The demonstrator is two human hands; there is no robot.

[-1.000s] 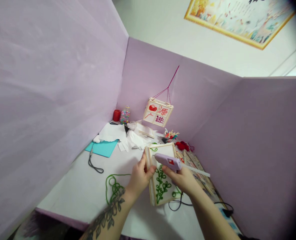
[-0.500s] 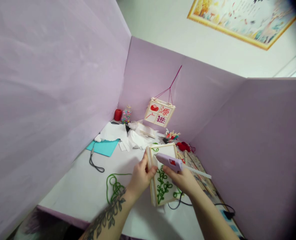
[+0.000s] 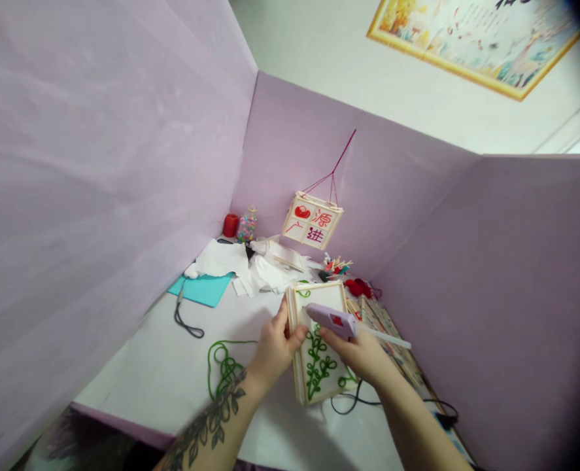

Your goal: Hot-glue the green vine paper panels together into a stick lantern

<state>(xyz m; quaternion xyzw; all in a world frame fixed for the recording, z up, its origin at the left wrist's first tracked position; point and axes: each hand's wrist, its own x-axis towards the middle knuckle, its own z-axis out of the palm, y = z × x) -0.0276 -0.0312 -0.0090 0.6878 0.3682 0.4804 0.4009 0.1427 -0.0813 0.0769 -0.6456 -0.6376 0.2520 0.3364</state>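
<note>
My left hand point(image 3: 278, 343) is closed on the left edge of a wood-framed white panel point(image 3: 326, 297), its thumb over the front. Looped green cord point(image 3: 319, 369) forms a leafy branch on the panel's face, with smaller green curls near the top and lower right. My right hand point(image 3: 361, 350) grips a lilac glue gun point(image 3: 331, 319), its nozzle pointing left at the panel's upper left part. A white glue stick point(image 3: 388, 337) juts from the gun's back. Whether the nozzle touches the panel I cannot tell.
Loose green cord point(image 3: 225, 369) lies left of my forearm. Behind are white paper scraps point(image 3: 265, 275), a turquoise sheet point(image 3: 204, 290) and a jar of colourful beads point(image 3: 247, 226). A small framed sign point(image 3: 313, 221) hangs on the back partition. A black cable point(image 3: 348, 409) runs at the right.
The glue gun has shifted very slightly, and the black cable beneath has moved a little. My left hand keeps the panel in the same place.
</note>
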